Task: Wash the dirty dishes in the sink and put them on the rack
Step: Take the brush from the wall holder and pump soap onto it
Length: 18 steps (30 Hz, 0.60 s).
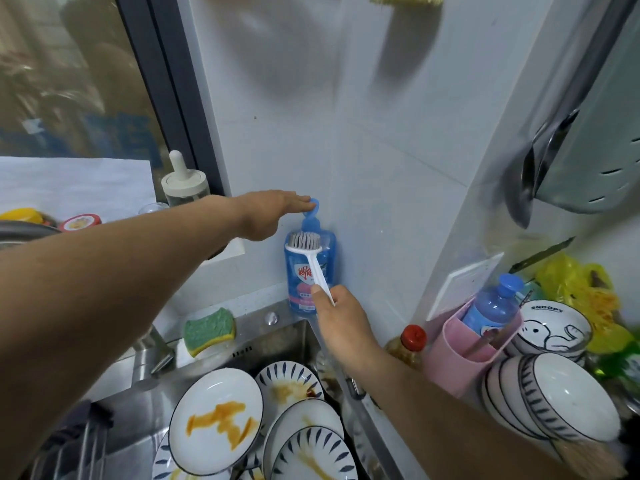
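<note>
left hand (270,213): reached forward, fingers straight, fingertips resting on top of the pump head of the dish soap bottle (328,265); grasps nothing
right hand (341,317): curled round the white handle of the dish brush (304,241), whose bristle head points up and sits against the front of the soap bottle, below its nozzle
dish soap bottle: blue, upright in the wall corner at the back edge of the sink (138,410)
dirty plates (216,420): white, several with blue leaf-pattern rims, overlapping and tilted in the sink basin, smeared with orange-brown sauce; the largest lies left of the others
sponge (209,329): green and yellow, on the sink ledge left of the soap bottle
bowls (554,396): white with blue-marked rims, stacked on their sides to the right of the sink; a cartoon-printed bowl (550,327) just behind them
pink holder (460,348): beside the bowls, a blue bottle (491,310) standing in it; a red-capped bottle (412,339) just to its left
lidded jar (185,185): by the window, behind the left forearm
</note>
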{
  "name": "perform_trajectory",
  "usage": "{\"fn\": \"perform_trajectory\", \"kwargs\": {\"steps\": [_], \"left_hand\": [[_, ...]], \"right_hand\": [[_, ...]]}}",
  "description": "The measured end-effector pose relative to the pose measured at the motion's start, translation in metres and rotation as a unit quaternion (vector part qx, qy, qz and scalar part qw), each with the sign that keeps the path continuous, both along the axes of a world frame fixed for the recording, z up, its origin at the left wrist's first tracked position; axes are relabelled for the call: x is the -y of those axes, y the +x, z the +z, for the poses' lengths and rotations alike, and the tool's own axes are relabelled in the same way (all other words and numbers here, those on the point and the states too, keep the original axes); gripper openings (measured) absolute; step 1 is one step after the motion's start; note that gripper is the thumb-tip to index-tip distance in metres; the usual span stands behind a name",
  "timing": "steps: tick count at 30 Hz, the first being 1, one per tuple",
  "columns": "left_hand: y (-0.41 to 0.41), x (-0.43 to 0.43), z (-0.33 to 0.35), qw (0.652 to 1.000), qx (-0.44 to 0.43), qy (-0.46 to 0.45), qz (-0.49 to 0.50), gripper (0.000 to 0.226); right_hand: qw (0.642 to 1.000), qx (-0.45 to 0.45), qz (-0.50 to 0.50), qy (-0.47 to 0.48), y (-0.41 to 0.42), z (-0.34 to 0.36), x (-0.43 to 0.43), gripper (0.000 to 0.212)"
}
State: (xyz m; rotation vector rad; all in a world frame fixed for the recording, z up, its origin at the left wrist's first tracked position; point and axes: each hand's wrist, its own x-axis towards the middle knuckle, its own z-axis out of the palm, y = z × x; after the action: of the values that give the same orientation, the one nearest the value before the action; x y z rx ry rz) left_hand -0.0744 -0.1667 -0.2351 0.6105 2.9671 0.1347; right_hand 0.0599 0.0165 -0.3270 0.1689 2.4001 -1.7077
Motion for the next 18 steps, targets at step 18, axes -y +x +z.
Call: {"fn": "perform_trajectory", "kwargs": {"steps": [18], "left_hand": [[0.0109,-0.0069,-0.0083,1.0,-0.001,-0.024,0.003,0.099]], "right_hand": [[1.0,0.002,-0.003,-0.013,-0.0058,0.0025,-0.0016,0.033]]}}
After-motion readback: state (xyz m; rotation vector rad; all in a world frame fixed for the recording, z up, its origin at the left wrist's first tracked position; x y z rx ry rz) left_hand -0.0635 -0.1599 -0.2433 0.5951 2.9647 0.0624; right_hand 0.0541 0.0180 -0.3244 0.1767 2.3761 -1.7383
